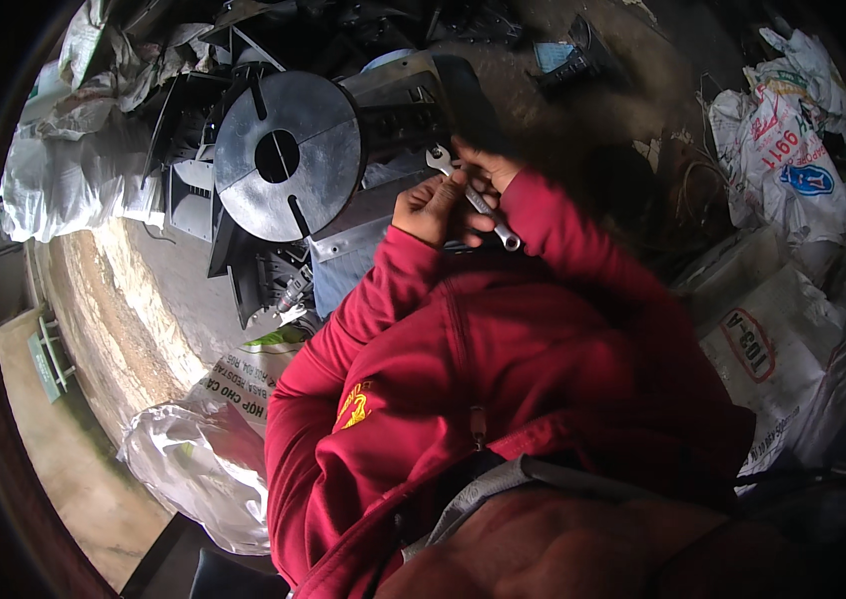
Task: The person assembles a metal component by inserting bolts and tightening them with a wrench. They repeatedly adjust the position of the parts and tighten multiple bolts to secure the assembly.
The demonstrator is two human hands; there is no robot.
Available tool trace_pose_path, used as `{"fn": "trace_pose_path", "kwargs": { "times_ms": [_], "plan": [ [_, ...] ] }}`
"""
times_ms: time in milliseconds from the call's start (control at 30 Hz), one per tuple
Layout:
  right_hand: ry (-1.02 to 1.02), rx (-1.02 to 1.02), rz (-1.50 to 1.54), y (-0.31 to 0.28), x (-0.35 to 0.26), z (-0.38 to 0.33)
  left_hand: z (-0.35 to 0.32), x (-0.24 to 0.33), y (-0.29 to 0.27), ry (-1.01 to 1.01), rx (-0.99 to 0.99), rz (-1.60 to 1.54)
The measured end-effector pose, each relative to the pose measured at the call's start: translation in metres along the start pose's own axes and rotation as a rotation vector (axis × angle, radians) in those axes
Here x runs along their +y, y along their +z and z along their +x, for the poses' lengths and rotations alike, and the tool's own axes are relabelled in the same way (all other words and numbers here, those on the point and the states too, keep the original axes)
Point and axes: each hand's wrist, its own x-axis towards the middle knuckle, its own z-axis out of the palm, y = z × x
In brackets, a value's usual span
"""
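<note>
A silver combination wrench (477,200) lies slantwise between my two hands, its open jaw toward the upper left and its ring end toward my right sleeve. My left hand (430,208) is closed, thumb and fingers pinched at the shaft. My right hand (489,168) curls round the same wrench from the other side; some of its fingers are hidden. Just left of my hands stands a round grey metal disc (328,120) with a centre hole and slots. Below it, a flat metal plate (358,228) with small holes lies near my left wrist.
Dark metal parts (193,110) crowd the far left. A silver cylindrical piece (293,292) lies beyond my left forearm. White printed sacks (787,150) and a cardboard-like sheet (767,334) are at the right. Clear plastic bags (198,469) lie at the left. A dark part (582,62) rests on the floor ahead.
</note>
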Motion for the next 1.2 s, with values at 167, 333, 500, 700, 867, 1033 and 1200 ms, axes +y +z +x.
{"fn": "trace_pose_path", "kwargs": {
  "times_ms": [167,333,500,700,867,1033,1200],
  "plan": [
    [0.117,-0.148,0.217,0.0,-0.006,-0.004,-0.001,0.004,-0.026,0.009,-0.105,0.16],
    [0.174,-0.198,0.371,0.002,-0.008,-0.001,-0.006,0.026,-0.05,0.041,-0.021,0.494],
    [0.172,-0.18,0.401,0.002,-0.003,-0.001,-0.025,0.037,-0.057,0.058,-0.13,0.311],
    [0.152,-0.19,0.31,0.005,-0.006,0.0,-0.018,0.021,-0.034,-0.046,-0.151,0.275],
    [0.149,-0.101,0.105,-0.003,0.0,0.004,-0.003,0.009,-0.018,-0.047,-0.085,0.134],
    [0.075,-0.116,0.111,-0.008,0.003,0.006,0.009,0.005,-0.01,-0.053,-0.051,-0.009],
    [0.15,-0.231,0.344,-0.007,0.005,0.007,-0.004,0.015,-0.024,-0.075,0.057,0.148]
  ]
}}
